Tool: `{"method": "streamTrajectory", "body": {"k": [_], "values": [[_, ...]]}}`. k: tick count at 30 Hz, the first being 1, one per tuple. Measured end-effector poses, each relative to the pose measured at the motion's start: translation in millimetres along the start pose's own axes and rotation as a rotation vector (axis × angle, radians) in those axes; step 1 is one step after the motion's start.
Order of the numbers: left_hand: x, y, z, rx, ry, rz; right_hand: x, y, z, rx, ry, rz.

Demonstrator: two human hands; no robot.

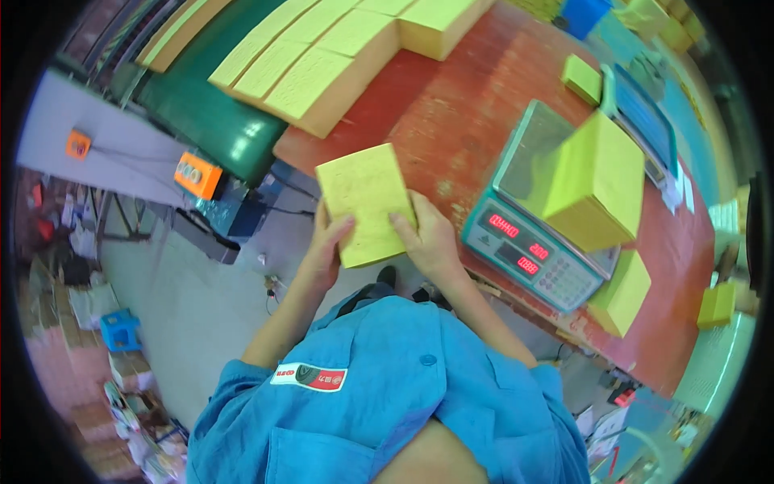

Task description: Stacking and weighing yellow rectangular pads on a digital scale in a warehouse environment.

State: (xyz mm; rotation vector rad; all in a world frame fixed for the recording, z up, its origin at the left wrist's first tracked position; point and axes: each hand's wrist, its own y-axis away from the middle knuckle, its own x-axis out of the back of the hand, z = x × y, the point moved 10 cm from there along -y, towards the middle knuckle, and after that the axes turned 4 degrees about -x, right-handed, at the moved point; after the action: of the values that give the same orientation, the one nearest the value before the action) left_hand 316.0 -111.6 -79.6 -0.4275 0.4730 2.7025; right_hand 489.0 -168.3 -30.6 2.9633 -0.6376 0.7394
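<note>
Between both hands I hold a yellow rectangular block (365, 198) in front of my body, its broad face turned up. My left hand (326, 242) grips its left side, thumb on the top face. My right hand (426, 235) clasps the right side the same way. To the right, a teal digital scale (516, 242) with red lit digits stands on a red table (459, 105). A larger yellow block (601, 181) sits on the scale. Another yellow block (621, 294) lies against the scale's near right corner.
Rows of yellow blocks (322, 56) stand at the far left, between a green conveyor belt (193, 97) and the table. An orange button box (197, 175) is beside the belt. Behind the scale are a small yellow block (582, 79) and a blue-framed device (645, 121).
</note>
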Motion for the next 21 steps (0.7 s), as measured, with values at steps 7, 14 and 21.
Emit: {"method": "streamTrajectory", "body": {"k": [7,14,21], "values": [[-27,43,39,-0.017,0.231,-0.100,71,43,41,-0.110,-0.375,-0.019],[-262,14,126,-0.053,0.254,-0.590,259,27,-9,-0.194,-0.566,0.041],[-425,-22,104,0.088,-0.299,-0.799,386,-17,45,-0.260,-0.679,0.317]]}}
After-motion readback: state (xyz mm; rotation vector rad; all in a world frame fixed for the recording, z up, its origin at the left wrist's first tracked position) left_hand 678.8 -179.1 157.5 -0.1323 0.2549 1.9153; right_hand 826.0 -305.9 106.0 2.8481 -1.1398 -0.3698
